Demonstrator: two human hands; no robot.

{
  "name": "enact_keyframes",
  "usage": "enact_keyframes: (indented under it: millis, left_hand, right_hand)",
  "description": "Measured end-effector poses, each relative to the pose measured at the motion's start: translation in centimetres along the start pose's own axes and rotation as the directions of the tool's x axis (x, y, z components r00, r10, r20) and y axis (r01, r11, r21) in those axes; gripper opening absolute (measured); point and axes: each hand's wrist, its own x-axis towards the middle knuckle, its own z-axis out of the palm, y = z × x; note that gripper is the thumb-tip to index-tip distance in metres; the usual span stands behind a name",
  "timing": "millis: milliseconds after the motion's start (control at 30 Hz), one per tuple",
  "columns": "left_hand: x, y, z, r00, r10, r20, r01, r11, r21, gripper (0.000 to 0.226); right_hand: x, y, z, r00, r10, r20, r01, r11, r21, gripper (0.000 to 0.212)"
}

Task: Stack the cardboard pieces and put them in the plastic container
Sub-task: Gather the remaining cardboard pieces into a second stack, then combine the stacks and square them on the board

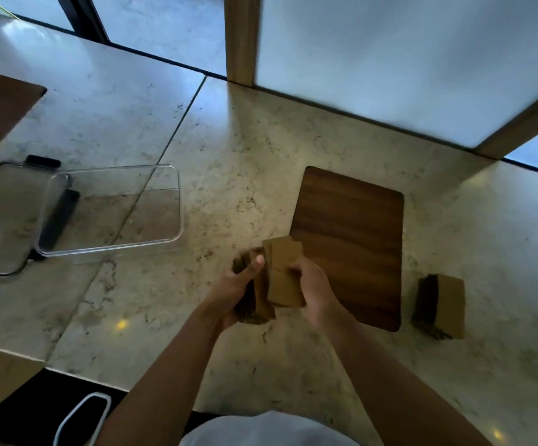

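Left hand (237, 286) & right hand (312, 286) both grip a stack of brown cardboard pieces (282, 278) above the marble surface (229, 149), near its front edge. Clear rectangular plastic container (113, 209) stands at left.

A: Brown matt cardboard pieces (285, 275) in the two-handed grip, edges rough and ragged.

B: Under the grip, the worktop (261, 156) looks like polished speckled stone, faintly glossy.

A: Right of the grip, a wooden board (358, 226), smooth with dark grain.

B: Far left of it, the plastic container (116, 210), clear and shiny, by a lid (3, 217) with black clips.
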Motion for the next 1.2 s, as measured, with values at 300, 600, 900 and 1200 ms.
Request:
enact_keyframes:
  millis: [300,600,900,1200]
  left_hand:
    - [2.7,-1.1,6.1,0.993,-0.111,0.043,0.118,0.964,-0.24,0.046]
    - [6.9,0.5,9.2,0.927,0.31,0.21,-0.351,0.916,0.196,0.076]
    - [10.7,-3.0,14.0,0.871,0.464,-0.165,-0.378,0.845,0.379,0.075]
    - [12.8,-5.9,16.1,0.669,0.634,-0.387,-0.375,0.738,0.561,0.018]
  right_hand:
    - [-0.1,0.6,-4.6,0.991,-0.019,-0.129,0.027,0.997,0.065,0.045]
    - [-1.0,-1.0,-11.3,0.96,-0.28,0.022,0.265,0.927,0.265,0.049]
    - [5.5,-0.5,-14.7,0.754,-0.657,0.004,0.607,0.694,-0.388,0.074]
    - [8.0,1.4,-10.8,0.644,-0.474,-0.601,0.592,0.806,-0.001,0.012]
